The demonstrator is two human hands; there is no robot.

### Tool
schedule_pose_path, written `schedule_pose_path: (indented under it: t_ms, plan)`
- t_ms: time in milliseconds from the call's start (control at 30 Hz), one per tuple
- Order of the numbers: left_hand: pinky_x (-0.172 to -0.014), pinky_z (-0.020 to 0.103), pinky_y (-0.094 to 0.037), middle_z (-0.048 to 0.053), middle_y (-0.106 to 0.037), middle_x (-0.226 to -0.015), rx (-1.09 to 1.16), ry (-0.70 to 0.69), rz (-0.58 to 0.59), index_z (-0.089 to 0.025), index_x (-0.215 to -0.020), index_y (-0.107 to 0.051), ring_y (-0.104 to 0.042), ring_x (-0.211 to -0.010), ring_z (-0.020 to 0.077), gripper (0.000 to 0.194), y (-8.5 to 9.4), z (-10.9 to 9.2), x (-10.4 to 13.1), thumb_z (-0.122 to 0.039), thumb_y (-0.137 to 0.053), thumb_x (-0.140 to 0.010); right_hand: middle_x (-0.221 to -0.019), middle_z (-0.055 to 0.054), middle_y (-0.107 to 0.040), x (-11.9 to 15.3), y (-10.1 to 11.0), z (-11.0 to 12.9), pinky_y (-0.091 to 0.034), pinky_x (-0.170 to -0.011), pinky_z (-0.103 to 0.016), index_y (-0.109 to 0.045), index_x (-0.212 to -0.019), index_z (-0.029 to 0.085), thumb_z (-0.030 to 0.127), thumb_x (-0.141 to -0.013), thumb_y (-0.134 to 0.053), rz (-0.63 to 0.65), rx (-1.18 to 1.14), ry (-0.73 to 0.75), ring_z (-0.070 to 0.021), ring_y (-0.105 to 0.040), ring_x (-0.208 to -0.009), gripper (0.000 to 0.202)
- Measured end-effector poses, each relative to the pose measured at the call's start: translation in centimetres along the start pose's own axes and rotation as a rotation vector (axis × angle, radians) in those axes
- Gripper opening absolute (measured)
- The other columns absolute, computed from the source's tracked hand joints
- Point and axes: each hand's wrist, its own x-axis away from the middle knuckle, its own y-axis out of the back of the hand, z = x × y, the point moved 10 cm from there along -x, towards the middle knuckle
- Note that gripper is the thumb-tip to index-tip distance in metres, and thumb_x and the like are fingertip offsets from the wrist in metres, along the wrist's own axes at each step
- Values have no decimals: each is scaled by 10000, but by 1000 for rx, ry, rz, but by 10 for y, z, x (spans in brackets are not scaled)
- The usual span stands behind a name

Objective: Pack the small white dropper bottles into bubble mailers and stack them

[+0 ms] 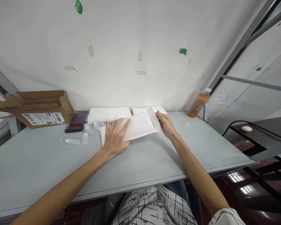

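A white bubble mailer (140, 125) is tilted above the table, its right end raised. My left hand (115, 136) grips its left part, the thumb lying across the top face and the fingers over the far edge. At the mailer's right end, my right hand (165, 123) has its fingers pinched together. A thin pale edge shows by those fingertips, but what they hold is not clear. Left of my left hand lie small white tag-like pieces with strings (72, 142), and another such piece (85, 139) beside them.
Flat white stacks (110, 113) lie along the wall behind the mailer. An open cardboard box (44, 109) stands at the left, with a blurred dark item (77, 122) beside it. An orange drink bottle (199, 103) leans at the back right. The grey table (145, 168) ends near my body.
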Motion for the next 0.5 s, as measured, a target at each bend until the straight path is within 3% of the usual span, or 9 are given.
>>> schedule_pose_path:
  t_ms: [67, 233, 367, 500]
  plan:
    - [-942, 513, -368, 207, -508, -1301, -11, -8, 8, -168, -1391, -487, -497, -1144, 376, 680, 1, -2, 0, -263, -626, -732, -677, -19, -584, 0, -5, 0, -418, -492, -261, -656, -789, 171, 655, -821, -551, 29, -65, 5, -132, -510, -563, 496]
    - [-932, 512, -370, 223, -499, -1325, -59, -41, 18, -139, -1398, -476, -499, -1132, 376, 684, 1, -10, 1, -276, -625, -745, -725, 21, -570, 6, -25, -7, -460, -453, -267, -613, -1017, 225, 513, -793, -660, 135, -82, -59, -138, -538, -545, 367]
    - [-940, 513, -372, 226, -512, -1324, -47, -69, 14, -128, -1394, -478, -501, -1146, 379, 683, -1, -18, 5, -319, -641, -759, -675, 28, -547, 9, -38, -20, -433, -403, -250, -596, -960, 210, 535, -785, -667, 181, 64, -107, -138, -549, -518, 375]
    - [-967, 543, -370, 229, -497, -1354, 8, -71, 5, -138, -1421, -447, -487, -1182, 388, 736, -1, -21, 5, -546, -605, -829, -554, 47, -496, 4, -27, -22, -333, -330, -227, -621, -860, 180, 551, -748, -694, 86, 160, -82, -101, -453, -411, 394]
